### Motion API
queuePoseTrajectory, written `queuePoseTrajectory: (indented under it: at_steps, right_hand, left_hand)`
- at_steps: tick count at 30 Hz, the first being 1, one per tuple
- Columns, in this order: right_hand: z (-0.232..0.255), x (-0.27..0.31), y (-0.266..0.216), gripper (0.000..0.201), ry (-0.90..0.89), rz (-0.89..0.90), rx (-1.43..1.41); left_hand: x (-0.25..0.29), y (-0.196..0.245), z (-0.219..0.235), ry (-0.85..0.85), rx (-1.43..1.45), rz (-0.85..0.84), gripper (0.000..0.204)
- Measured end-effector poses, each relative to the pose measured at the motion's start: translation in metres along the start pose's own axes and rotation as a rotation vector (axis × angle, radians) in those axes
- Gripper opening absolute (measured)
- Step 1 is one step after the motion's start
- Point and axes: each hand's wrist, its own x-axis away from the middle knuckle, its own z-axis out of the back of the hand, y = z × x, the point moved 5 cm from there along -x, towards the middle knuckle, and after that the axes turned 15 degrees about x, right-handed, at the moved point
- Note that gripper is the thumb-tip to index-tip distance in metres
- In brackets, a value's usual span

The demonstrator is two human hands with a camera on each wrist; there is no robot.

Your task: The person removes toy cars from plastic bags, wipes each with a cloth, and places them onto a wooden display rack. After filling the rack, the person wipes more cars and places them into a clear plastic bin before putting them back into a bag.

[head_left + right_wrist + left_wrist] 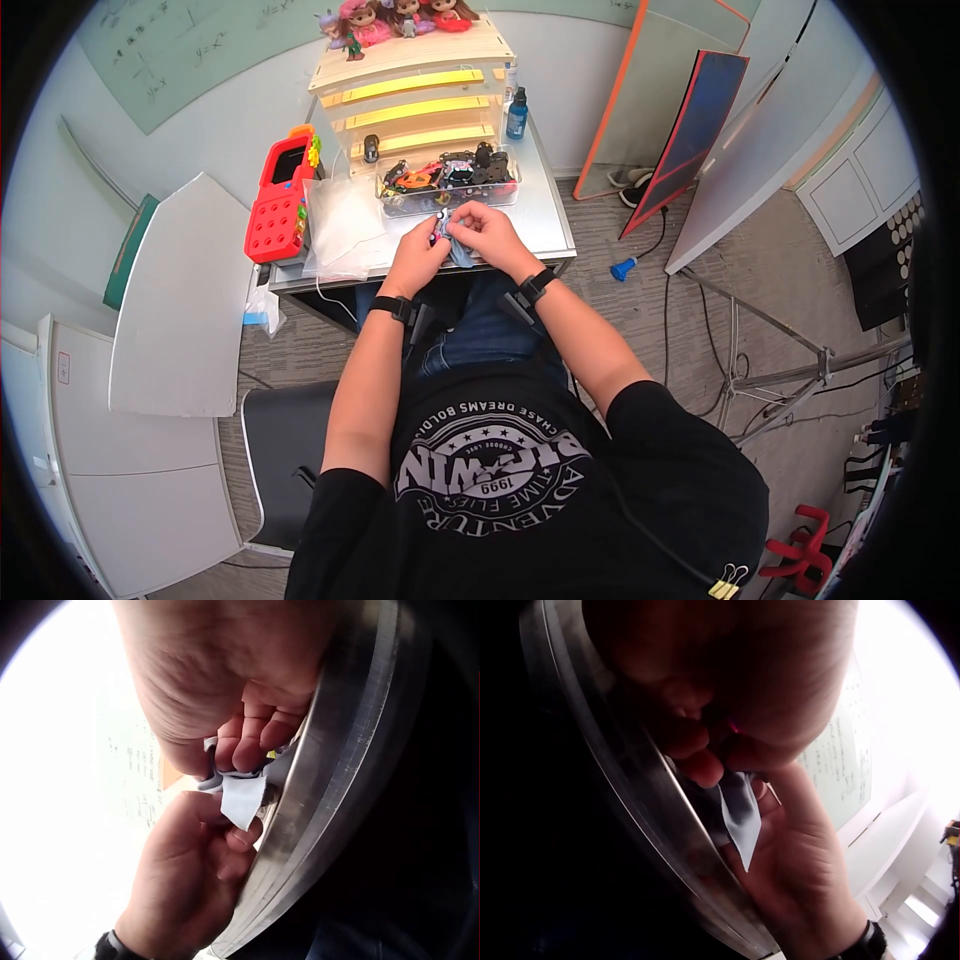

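Observation:
Both hands meet at the table's front edge, in front of a clear plastic bin [455,203] of toy vehicles. Between them is a grey-blue cloth [460,256], its loose corner hanging down in both wrist views. My right hand [488,236] pinches the cloth with curled fingers. My left hand [418,260] grips a small toy [441,226] with white, dark and pink parts, mostly hidden by the fingers and cloth; I cannot tell its kind. In the right wrist view, the cloth [244,801] lies right at the left thumb and fingertips.
A red toy case [275,215] and a clear plastic bag [345,225] lie on the left of the table [545,215]. Behind the bin stands a wooden-topped shelf [415,60] with dolls on top. A blue bottle [517,114] is at the right, and a small dark toy car [371,148] stands by the shelf.

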Motion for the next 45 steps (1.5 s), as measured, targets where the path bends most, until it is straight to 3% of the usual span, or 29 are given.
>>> queuePoseTrajectory:
  at_steps: [5,9,12,15,19,21,25,26,28,30,34,35,36,38,39,41,44,45]
  right_hand:
    - [0.006,-0.007,0.011,0.013,0.195,-0.008,-0.306]
    - [0.0,0.005,-0.011,0.013,0.013,-0.011,-0.046]
    - [0.003,0.002,-0.007,0.014,0.049,-0.037,-0.073]
    - [0.007,-0.006,0.01,0.014,0.162,-0.01,-0.284]
    - [0.006,-0.006,0.01,0.015,0.175,-0.005,-0.309]
    - [0.006,-0.003,0.006,0.013,0.115,0.005,-0.186]
    - [0.002,0.002,-0.003,0.014,0.088,0.022,-0.063]
    - [0.003,0.003,-0.006,0.014,0.089,0.031,-0.06]
    - [0.01,0.008,-0.037,0.015,0.139,0.256,0.301]
    - [0.014,0.012,-0.053,0.016,0.096,0.216,0.306]
    - [0.03,0.027,-0.085,0.02,0.186,0.087,0.041]
    - [0.036,0.029,-0.092,0.022,0.232,0.083,0.014]
    - [0.041,0.031,-0.099,0.023,0.276,0.08,-0.014]
    - [0.044,0.035,-0.112,0.026,0.292,0.08,-0.101]
    - [0.044,0.036,-0.114,0.025,0.289,0.07,-0.179]
    - [0.043,0.041,-0.121,0.024,0.286,0.061,-0.259]
    - [0.046,0.045,-0.14,0.021,0.357,0.135,-0.163]
    - [0.049,0.048,-0.15,0.019,0.374,0.21,0.051]
  left_hand:
    - [-0.002,-0.002,0.0,0.001,-0.082,-0.078,0.045]
    - [-0.006,-0.009,0.002,0.015,-0.102,-0.094,0.048]
    - [-0.002,0.003,-0.004,0.051,-0.23,-0.225,0.049]
    - [-0.002,0.005,-0.007,0.033,-0.273,-0.191,0.05]
    - [-0.006,0.004,-0.006,-0.019,-0.16,-0.065,0.053]
    - [-0.007,-0.001,-0.004,0.006,-0.111,0.082,0.056]
    - [-0.003,0.006,-0.008,0.013,-0.175,0.03,0.057]
    - [-0.002,0.006,-0.009,0.028,-0.155,-0.053,0.057]
    - [0.0,0.009,-0.011,0.04,-0.131,-0.147,0.057]
    - [0.007,0.015,-0.016,0.069,-0.076,-0.222,0.06]
    - [0.026,0.061,-0.025,0.004,-0.051,-0.226,0.063]
    - [0.029,0.072,-0.027,-0.006,-0.115,-0.344,0.066]
    - [0.03,0.079,-0.026,-0.007,-0.118,-0.354,0.066]
    - [0.032,0.084,-0.026,-0.086,0.091,-0.165,0.067]
    - [0.041,0.094,-0.027,-0.173,0.352,0.039,0.068]
    - [0.043,0.099,-0.028,-0.184,0.406,-0.019,0.067]
    - [0.046,0.111,-0.026,-0.169,0.408,-0.102,0.064]
    - [0.048,0.115,-0.025,-0.148,0.359,-0.123,0.063]
